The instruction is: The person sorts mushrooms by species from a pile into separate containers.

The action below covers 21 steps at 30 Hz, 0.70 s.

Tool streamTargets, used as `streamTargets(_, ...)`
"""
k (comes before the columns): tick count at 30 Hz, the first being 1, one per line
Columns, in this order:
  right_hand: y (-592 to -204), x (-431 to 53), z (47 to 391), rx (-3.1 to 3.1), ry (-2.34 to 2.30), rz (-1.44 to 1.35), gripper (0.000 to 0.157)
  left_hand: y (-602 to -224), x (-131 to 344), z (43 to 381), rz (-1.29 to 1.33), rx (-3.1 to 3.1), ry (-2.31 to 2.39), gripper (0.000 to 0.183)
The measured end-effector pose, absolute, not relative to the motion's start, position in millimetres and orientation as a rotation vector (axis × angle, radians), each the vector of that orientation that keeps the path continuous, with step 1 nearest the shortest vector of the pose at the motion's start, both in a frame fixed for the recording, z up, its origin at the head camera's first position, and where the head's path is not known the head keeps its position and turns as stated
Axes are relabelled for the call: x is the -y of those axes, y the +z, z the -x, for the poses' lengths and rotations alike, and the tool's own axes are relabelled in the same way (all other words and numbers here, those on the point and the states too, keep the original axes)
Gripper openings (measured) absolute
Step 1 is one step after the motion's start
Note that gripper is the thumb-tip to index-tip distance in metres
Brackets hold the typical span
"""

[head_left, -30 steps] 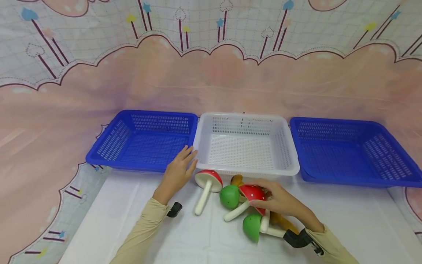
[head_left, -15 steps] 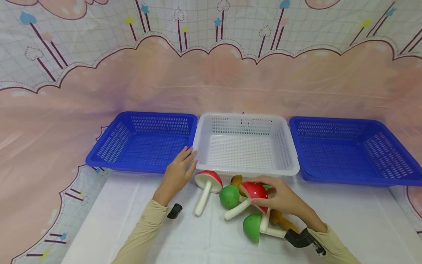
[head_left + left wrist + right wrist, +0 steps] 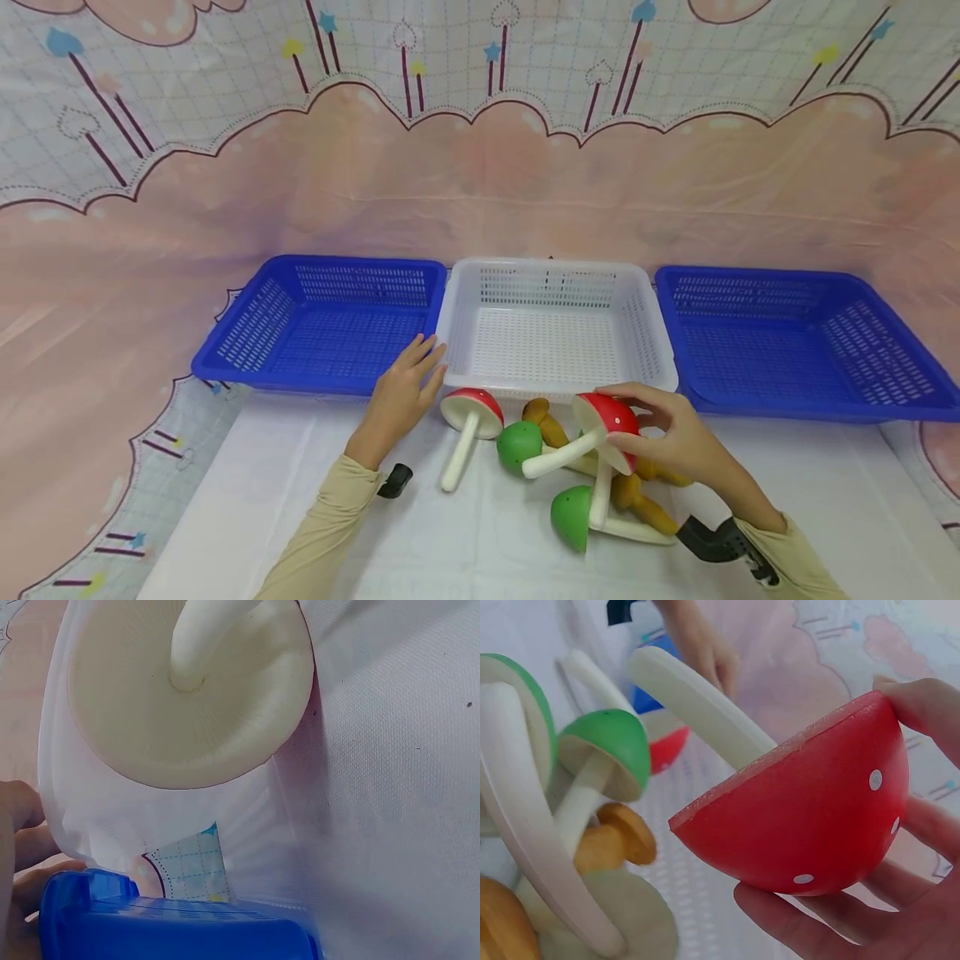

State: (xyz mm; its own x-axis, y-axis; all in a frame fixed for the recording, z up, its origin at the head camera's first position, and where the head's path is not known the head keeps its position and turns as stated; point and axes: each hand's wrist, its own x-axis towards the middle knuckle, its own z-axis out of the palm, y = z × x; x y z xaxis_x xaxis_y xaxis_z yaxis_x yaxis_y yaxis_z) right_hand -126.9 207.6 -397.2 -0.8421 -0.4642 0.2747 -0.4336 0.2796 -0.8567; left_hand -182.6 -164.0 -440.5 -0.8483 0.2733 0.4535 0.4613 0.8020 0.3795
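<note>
My right hand [image 3: 678, 437] grips a toy mushroom [image 3: 611, 417] by its white-spotted red cap, thumb on one side and fingers on the other. Its pale stem points left, above the pile; the right wrist view shows the cap [image 3: 810, 810] close up. Under it lie green-capped mushrooms [image 3: 520, 448] and brown mushrooms [image 3: 637, 502], partly overlapping. My left hand [image 3: 401, 400] rests, fingers extended, where the left blue basket meets the white one, and holds nothing. Beside it lies another red-capped mushroom [image 3: 471, 421], its pale underside [image 3: 187, 727] filling much of the left wrist view.
Along the back of the white-covered table [image 3: 315, 533] stand a blue basket [image 3: 225, 362] at left, a white basket [image 3: 562, 387] in the middle and a second blue basket [image 3: 810, 408] at right. A patterned cloth [image 3: 480, 200] hangs behind them.
My right hand has lifted the red-capped mushroom and carried it slightly right, uncovering more of the pile beneath. My left hand has stayed in place.
</note>
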Motion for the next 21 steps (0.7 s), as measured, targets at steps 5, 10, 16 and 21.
streamTargets(5, -387, -221, 126, -2.551, -1.669, 0.872, 0.048, -441, 164, 183, 0.554, 2.617, -0.68, 0.037)
streamTargets(10, -377, -234, 126, -2.572, -1.709, 0.874, 0.05, -440, 164, 184, 0.55, 2.628, -0.674, 0.037)
streamTargets(16, -367, -248, 129, -2.644, -1.667, 0.848, 0.049, -437, 164, 184, 0.552, 2.632, -0.68, 0.036)
streamTargets(21, -360, -259, 134, -2.729, -1.607, 0.766, 0.05, -435, 164, 186, 0.549, 2.621, -0.681, 0.036)
